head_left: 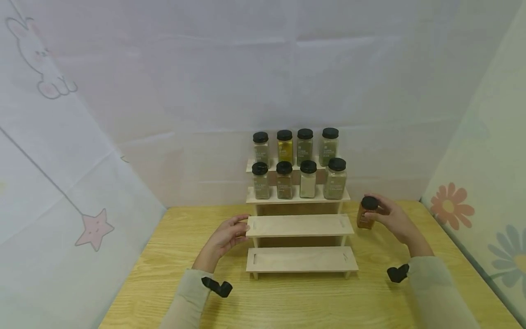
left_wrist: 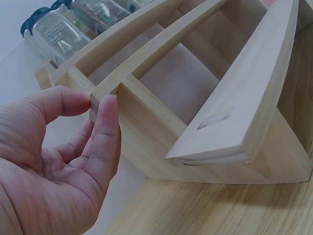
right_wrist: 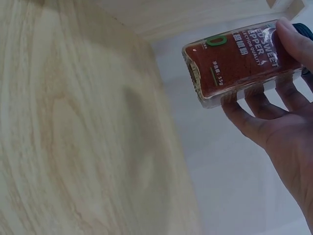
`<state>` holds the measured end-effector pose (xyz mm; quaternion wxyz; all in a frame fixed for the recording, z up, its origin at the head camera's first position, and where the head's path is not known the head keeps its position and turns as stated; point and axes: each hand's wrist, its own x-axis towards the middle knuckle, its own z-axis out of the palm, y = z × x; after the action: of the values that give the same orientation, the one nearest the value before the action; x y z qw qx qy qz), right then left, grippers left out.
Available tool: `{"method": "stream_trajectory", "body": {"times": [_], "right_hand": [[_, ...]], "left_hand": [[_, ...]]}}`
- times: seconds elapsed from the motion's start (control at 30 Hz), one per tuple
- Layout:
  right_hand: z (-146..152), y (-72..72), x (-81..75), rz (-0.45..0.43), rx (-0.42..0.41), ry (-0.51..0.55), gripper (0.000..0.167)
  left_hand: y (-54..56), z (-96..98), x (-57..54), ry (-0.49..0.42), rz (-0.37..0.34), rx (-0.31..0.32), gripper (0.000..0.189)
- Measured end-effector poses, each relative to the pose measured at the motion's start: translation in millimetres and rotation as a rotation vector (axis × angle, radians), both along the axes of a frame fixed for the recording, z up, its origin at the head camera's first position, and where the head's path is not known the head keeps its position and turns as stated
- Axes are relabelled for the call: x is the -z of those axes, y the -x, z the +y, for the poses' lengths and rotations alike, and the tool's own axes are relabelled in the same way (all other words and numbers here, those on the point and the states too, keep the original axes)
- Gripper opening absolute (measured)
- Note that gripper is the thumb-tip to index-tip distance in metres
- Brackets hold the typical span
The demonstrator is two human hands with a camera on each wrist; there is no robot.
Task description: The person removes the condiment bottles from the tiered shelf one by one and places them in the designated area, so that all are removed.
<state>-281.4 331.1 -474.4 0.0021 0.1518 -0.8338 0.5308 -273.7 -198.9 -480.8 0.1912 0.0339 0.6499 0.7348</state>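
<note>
On the right side of the wooden rack point(head_left: 302, 260), the person's right hand point(head_left: 392, 221) has its fingers wrapped round a glass jar point(head_left: 365, 217) of red powder with a black lid, the thumb on one side near the lid and the fingers on the other. Seen from the right wrist, the jar's base shows free of the table point(head_left: 287, 301), so it looks held up, beside the rack and near its end, not on any shelf. At the opposite end, the left hand point(head_left: 225, 235) has a narrow pinch, thumb and forefinger on the corner of the third shelf down.

Four jars point(head_left: 305, 148) stand upright in a row on the top shelf, and four more jars point(head_left: 308, 183) on the one below it.

I take the step in hand to be setting jars out on the rack, with this red one being carried and the left hand steadying the frame. The next move, as I judge it, calls for bringing the jar left over the third shelf, upright and above its edge, then lowering it flat while the left pinch keeps the rack from sliding.
</note>
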Motion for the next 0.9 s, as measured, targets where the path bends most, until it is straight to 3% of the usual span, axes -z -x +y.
{"method": "stream_trajectory", "body": {"times": [0.43,0.9], "right_hand": [[3,12.6,20.5,-0.07,-0.013,0.004,0.071],[3,21.5,40.2,-0.064,-0.062,0.079,0.07]], "left_hand": [[-0.9,0.0,1.7,0.009,0.005,-0.014,0.061],[-0.3,0.1,1.7,-0.001,0.002,-0.013,0.065]]}}
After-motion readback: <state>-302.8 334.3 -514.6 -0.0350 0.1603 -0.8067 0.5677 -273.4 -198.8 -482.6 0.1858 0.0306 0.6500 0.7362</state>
